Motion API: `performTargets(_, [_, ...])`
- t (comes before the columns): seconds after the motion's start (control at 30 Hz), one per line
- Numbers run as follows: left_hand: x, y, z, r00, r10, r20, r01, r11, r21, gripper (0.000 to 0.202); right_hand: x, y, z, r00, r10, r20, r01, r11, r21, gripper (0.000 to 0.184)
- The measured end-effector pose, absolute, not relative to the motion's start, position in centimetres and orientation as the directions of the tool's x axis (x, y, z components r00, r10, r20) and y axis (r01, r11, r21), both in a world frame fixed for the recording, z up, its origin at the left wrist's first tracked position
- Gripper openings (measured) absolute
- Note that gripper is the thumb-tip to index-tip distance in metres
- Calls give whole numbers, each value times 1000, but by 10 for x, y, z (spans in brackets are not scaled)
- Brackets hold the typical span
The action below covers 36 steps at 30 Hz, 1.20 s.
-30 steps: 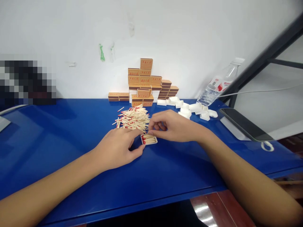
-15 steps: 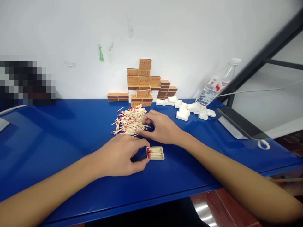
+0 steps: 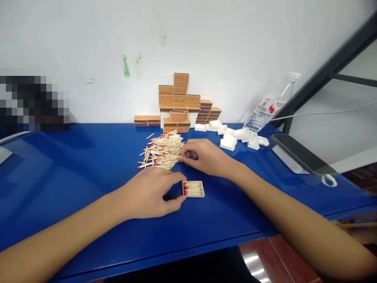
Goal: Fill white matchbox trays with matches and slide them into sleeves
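Note:
A small white matchbox tray (image 3: 193, 195) lies on the blue table with a layer of red-tipped matches (image 3: 194, 188) inside, their heads to the left. My left hand (image 3: 153, 192) grips the tray's left end between thumb and forefinger. Beyond it spreads a loose heap of matches (image 3: 163, 151). At the right edge of that heap is my right hand (image 3: 204, 155), its fingertips pinched together on matches; how many they hold I cannot make out.
Orange matchboxes (image 3: 179, 100) stand stacked against the wall. Several empty white trays (image 3: 228, 141) lie right of them. A tilted water bottle (image 3: 269, 104) and a dark phone (image 3: 303, 153) are at the right. The blue table's front edge (image 3: 165, 255) runs close to me.
My right hand has drawn slightly right, and its thumb and fingers have closed together at the heap's edge. My left hand and the tray have hardly moved.

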<state>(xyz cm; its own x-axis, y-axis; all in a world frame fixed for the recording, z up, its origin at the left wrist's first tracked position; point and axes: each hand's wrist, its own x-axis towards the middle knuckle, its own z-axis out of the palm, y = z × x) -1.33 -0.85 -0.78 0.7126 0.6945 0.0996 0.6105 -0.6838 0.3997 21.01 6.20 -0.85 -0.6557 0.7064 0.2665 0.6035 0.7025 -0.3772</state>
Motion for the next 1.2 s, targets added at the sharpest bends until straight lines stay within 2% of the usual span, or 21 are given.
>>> performTargets(0.17, [-14,-4,-8,635,766,105,697,-626,351,26,223,71,1,-626,743,236,623,659,-422,17])
performTargets(0.37, [-16,1,-11,536,827,171,765,-561,317,27,237,67,22,-622,769,146,603,590,-537,22])
performTargets(0.5, [-16,2,-11,534,828,170,767,-559,315,28,232,56,27,-727,683,70,557,647,-520,19])
performTargets(0.63, [-16,2,-11,540,824,169,769,-565,298,28,226,49,24,-797,602,51,501,706,-500,13])
performTargets(0.9, [-15,1,-10,540,826,163,778,-564,276,29,230,48,31,-784,615,78,530,731,-430,9])
performTargets(1.1, [-16,0,-10,553,815,171,773,-579,261,23,221,44,25,-791,595,142,482,749,-454,10])
performTargets(1.2, [-16,0,-9,562,812,156,771,-583,258,22,215,42,21,-799,589,121,479,746,-463,9])
